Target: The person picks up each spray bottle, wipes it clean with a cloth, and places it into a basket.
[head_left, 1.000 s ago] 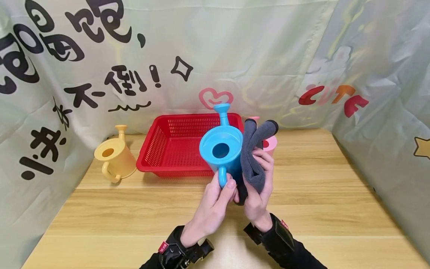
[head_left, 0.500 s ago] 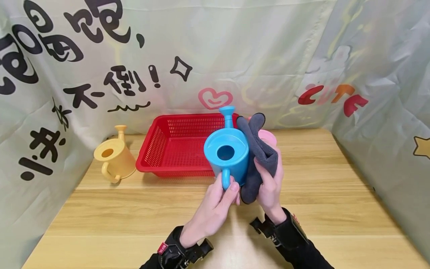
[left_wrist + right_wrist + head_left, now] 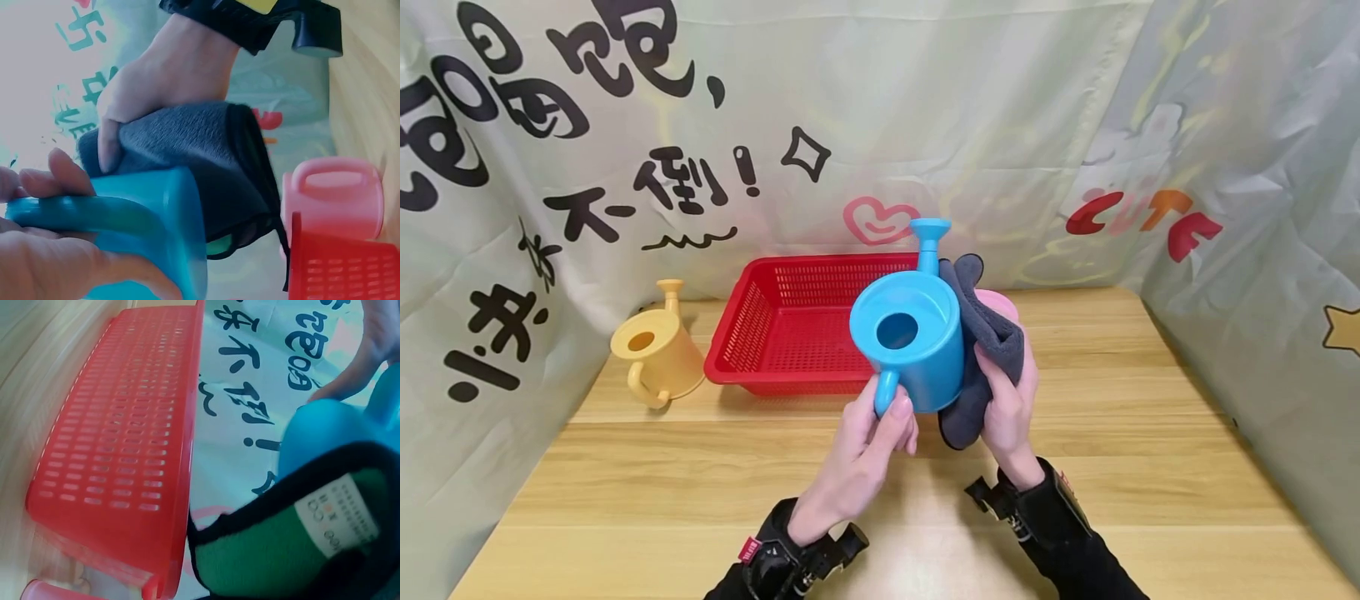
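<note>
A blue watering can (image 3: 910,333) is held up above the table, its spout pointing away. My left hand (image 3: 857,454) grips its handle, the thumb lying over it. My right hand (image 3: 1011,408) holds a bunched dark grey cloth (image 3: 981,350) against the can's right side. In the left wrist view, the cloth (image 3: 187,144) lies along the blue can's wall, with the right fingers over its edge. A green lining (image 3: 281,556) with a white label shows inside the cloth in the right wrist view.
A red perforated basket (image 3: 805,385) stands at the back of the wooden table (image 3: 1112,433). To its left is a yellow watering can (image 3: 666,354). A pink watering can (image 3: 334,200) stands right of the basket, partly hidden behind the cloth in the head view. Printed fabric walls surround the table.
The blue can has shifted slightly right and its spout has swung rightward. My right hand and the cloth have moved a little right, and the cloth has changed its fold against the can.
</note>
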`<state>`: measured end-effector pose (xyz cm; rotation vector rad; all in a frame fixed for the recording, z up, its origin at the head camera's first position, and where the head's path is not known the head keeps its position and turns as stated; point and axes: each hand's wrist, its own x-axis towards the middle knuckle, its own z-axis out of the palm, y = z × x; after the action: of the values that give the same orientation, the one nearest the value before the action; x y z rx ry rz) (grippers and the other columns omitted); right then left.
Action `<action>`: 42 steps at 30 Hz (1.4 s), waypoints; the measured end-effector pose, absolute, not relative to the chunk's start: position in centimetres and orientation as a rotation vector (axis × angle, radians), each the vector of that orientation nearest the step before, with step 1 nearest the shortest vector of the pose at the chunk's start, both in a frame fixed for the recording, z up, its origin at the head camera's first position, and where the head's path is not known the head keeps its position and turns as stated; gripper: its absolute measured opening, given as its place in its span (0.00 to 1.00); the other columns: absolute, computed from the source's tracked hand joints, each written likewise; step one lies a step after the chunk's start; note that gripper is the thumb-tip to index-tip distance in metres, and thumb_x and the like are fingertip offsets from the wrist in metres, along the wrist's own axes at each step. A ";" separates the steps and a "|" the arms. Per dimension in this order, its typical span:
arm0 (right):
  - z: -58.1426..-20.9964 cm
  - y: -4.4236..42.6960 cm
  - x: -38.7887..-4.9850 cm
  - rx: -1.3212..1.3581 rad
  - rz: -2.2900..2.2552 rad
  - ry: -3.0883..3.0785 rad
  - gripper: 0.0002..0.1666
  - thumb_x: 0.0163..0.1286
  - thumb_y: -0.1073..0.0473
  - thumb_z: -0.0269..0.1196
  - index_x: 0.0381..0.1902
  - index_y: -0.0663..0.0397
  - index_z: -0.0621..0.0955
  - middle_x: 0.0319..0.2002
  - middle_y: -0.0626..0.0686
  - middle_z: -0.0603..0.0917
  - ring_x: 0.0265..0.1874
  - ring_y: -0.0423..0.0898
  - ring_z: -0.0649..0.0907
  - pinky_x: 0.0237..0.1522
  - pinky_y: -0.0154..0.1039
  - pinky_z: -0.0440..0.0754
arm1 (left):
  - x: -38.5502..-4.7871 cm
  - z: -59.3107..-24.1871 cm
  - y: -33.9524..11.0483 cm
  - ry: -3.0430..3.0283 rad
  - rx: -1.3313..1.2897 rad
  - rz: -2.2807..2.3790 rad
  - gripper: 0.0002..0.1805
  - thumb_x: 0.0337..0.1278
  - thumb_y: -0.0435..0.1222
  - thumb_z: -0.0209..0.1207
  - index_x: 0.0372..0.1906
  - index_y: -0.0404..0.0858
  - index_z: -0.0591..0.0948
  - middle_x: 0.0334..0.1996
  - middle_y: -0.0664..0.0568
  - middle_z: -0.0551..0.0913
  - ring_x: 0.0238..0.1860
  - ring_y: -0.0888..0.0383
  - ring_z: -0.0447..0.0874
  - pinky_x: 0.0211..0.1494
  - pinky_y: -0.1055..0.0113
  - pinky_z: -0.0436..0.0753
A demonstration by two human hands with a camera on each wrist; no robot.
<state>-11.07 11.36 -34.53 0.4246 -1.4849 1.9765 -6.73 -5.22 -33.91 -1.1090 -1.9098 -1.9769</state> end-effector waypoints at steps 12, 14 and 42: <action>-34.0 12.1 -11.3 0.355 2.313 -1.404 0.23 0.79 0.62 0.47 0.69 0.58 0.72 0.64 0.51 0.77 0.65 0.49 0.75 0.71 0.39 0.70 | -8.6 -33.5 -6.0 -1.486 -1.141 -2.194 0.27 0.83 0.44 0.32 0.24 0.32 0.59 0.14 0.53 0.59 0.15 0.57 0.64 0.22 0.65 0.60; -34.0 12.2 -11.3 0.364 2.379 -1.411 0.23 0.80 0.60 0.46 0.69 0.56 0.71 0.65 0.50 0.76 0.66 0.48 0.74 0.72 0.40 0.70 | -8.8 -33.6 -6.2 -1.435 -1.102 -2.308 0.26 0.82 0.46 0.33 0.25 0.33 0.59 0.13 0.54 0.58 0.13 0.57 0.62 0.20 0.65 0.58; -35.2 13.2 -11.1 0.739 3.210 -0.786 0.17 0.84 0.57 0.42 0.58 0.53 0.76 0.51 0.48 0.84 0.50 0.41 0.84 0.58 0.33 0.80 | -9.3 -34.4 -7.1 -1.501 -0.253 -3.038 0.21 0.69 0.62 0.45 0.41 0.48 0.66 0.16 0.61 0.58 0.14 0.70 0.59 0.20 0.82 0.61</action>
<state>-11.08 13.22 -35.21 0.7389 -0.7864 3.2104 -9.31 -7.14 -34.43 -0.2529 -1.5011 -3.0379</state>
